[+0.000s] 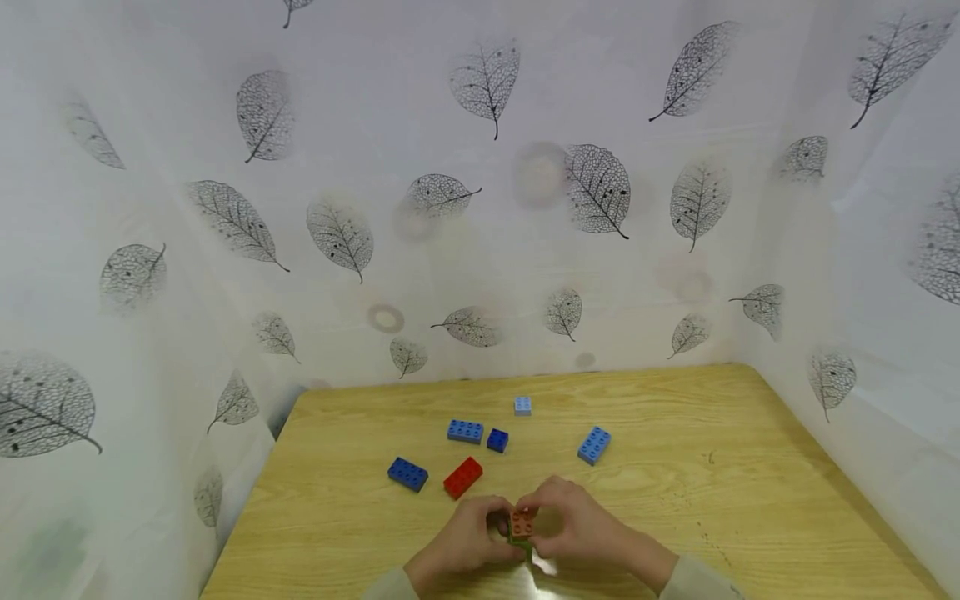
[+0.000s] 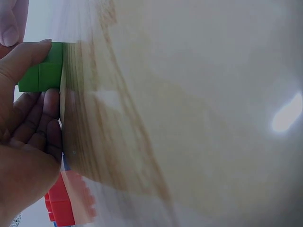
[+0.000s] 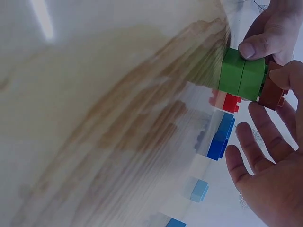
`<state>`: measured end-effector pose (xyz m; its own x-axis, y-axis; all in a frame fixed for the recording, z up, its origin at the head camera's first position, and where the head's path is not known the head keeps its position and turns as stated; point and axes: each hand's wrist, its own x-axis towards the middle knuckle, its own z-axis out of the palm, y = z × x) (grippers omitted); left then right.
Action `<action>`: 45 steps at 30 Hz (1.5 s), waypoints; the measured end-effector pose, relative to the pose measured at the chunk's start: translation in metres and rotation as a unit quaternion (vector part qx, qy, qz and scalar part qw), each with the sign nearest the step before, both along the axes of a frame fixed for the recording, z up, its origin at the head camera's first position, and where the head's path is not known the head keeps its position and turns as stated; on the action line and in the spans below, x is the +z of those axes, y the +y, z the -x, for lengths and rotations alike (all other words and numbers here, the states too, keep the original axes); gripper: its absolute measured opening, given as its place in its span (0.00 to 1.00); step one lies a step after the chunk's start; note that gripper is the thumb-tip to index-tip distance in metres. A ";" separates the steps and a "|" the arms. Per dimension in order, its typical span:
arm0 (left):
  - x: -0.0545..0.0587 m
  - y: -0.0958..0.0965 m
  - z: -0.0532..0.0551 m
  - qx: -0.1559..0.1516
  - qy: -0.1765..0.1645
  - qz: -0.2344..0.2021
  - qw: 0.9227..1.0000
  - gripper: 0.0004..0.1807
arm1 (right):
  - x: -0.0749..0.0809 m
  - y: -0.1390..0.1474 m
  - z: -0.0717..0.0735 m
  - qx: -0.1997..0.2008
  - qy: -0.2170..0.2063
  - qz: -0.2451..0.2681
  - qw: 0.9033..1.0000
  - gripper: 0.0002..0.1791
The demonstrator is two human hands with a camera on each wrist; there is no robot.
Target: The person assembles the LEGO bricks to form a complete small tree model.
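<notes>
Near the front of the table, my left hand (image 1: 467, 537) grips a stack of two green toy bricks (image 3: 242, 74), its thumb against their side. The stack stands on the tabletop in the left wrist view. From the other side my right hand (image 1: 581, 525) pinches an orange-brown four-stud brick (image 1: 521, 523) between thumb and forefinger. This brick sits over the top of the green stack, slightly tilted in the right wrist view, with green studs showing at the seam. The right hand's other fingers are spread. From above, the orange-brown brick hides most of the green ones.
Beyond the hands lie a red brick (image 1: 462, 477), a dark blue long brick (image 1: 408, 473), a small dark blue brick (image 1: 497, 440), a blue long brick (image 1: 465, 431), a pale blue brick (image 1: 522, 406) and another blue brick (image 1: 594, 446). A leaf-patterned curtain (image 1: 510, 267) surrounds the wooden table (image 1: 675, 417).
</notes>
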<state>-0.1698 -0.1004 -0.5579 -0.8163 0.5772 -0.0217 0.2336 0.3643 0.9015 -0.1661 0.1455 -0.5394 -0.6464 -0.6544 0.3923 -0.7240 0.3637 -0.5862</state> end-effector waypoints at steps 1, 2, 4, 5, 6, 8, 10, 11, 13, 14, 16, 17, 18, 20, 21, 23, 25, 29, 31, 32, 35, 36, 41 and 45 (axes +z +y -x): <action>0.000 0.000 0.000 -0.001 0.001 0.000 1.000 0.17 | 0.000 0.000 0.000 0.003 0.008 -0.001 1.000 0.24; -0.001 0.000 0.000 -0.001 0.000 -0.001 1.000 0.17 | 0.000 0.000 0.000 0.005 0.010 -0.003 1.000 0.23; -0.001 0.000 -0.001 0.000 -0.001 0.001 1.000 0.17 | 0.000 0.000 -0.001 0.007 0.009 -0.005 1.000 0.23; -0.002 0.000 -0.001 0.001 -0.003 0.001 1.000 0.16 | 0.000 -0.001 -0.001 0.006 0.005 -0.005 1.000 0.22; -0.002 0.000 -0.001 0.003 -0.006 0.002 1.000 0.16 | 0.000 -0.001 -0.001 0.005 0.001 -0.007 1.000 0.22; -0.002 0.000 -0.002 0.006 -0.012 0.001 1.000 0.16 | 0.001 -0.002 -0.002 0.003 -0.008 -0.009 1.000 0.22; -0.002 0.000 -0.003 0.010 -0.017 0.001 1.000 0.16 | 0.001 -0.003 -0.003 -0.001 -0.019 -0.016 1.000 0.22; -0.002 0.000 -0.003 0.012 -0.020 0.000 1.000 0.16 | 0.002 -0.004 -0.004 -0.003 -0.023 -0.021 1.000 0.21; -0.003 0.000 -0.004 0.013 -0.019 0.000 1.000 0.17 | 0.003 -0.006 -0.005 -0.008 -0.030 -0.030 0.999 0.20; -0.003 0.000 -0.004 0.013 -0.017 0.000 1.000 0.17 | 0.003 -0.006 -0.005 -0.011 -0.034 -0.034 0.999 0.20; -0.003 0.000 -0.005 0.013 -0.010 -0.002 1.000 0.17 | 0.004 -0.008 -0.005 -0.016 -0.034 -0.041 0.998 0.20; -0.003 -0.001 -0.005 0.012 -0.005 -0.003 1.000 0.17 | 0.004 -0.009 -0.006 -0.017 -0.037 -0.043 0.998 0.20; -0.003 -0.001 -0.005 0.012 -0.002 -0.003 1.000 0.17 | 0.005 -0.009 -0.006 -0.017 -0.040 -0.043 0.998 0.20; -0.003 -0.001 -0.005 0.011 0.000 -0.004 1.000 0.17 | 0.005 -0.011 -0.006 -0.016 -0.051 -0.043 0.998 0.20; -0.003 -0.001 -0.005 0.010 -0.001 -0.004 1.000 0.17 | 0.005 -0.011 -0.006 -0.014 -0.057 -0.043 0.997 0.20; -0.003 0.000 -0.005 0.010 -0.007 -0.006 1.000 0.17 | 0.006 -0.011 -0.006 -0.013 -0.073 -0.041 0.996 0.20; -0.003 0.000 -0.005 0.012 -0.015 -0.007 1.000 0.17 | 0.006 -0.011 -0.006 -0.015 -0.086 -0.042 0.995 0.20; -0.004 0.000 -0.003 0.015 -0.019 -0.008 1.000 0.17 | 0.007 -0.011 -0.004 -0.018 -0.106 -0.045 0.993 0.20; -0.005 0.000 -0.002 0.014 -0.018 -0.007 1.000 0.17 | 0.007 -0.010 -0.003 -0.015 -0.105 -0.046 0.993 0.19; -0.005 0.000 -0.001 0.013 -0.015 -0.008 1.000 0.17 | 0.006 -0.010 -0.002 -0.012 -0.100 -0.045 0.994 0.19; -0.004 0.000 0.000 0.011 -0.011 -0.009 1.000 0.17 | 0.005 -0.009 0.000 -0.004 -0.081 -0.034 0.996 0.19; -0.004 0.000 0.000 0.010 -0.009 -0.010 1.000 0.17 | 0.004 -0.009 0.000 -0.001 -0.075 -0.029 0.997 0.19; -0.003 0.000 0.000 0.010 -0.008 -0.011 1.000 0.17 | 0.004 -0.010 -0.002 0.008 -0.095 -0.009 0.995 0.19; -0.005 0.000 -0.001 0.011 0.000 -0.008 1.000 0.18 | 0.003 -0.010 -0.005 -0.002 -0.135 -0.004 0.991 0.18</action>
<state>-0.1687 -0.1002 -0.5626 -0.8289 0.5593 -0.0121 0.2257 0.3541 0.9076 -0.1608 0.1359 -0.5362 -0.7293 -0.6545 0.1995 -0.5395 0.3707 -0.7560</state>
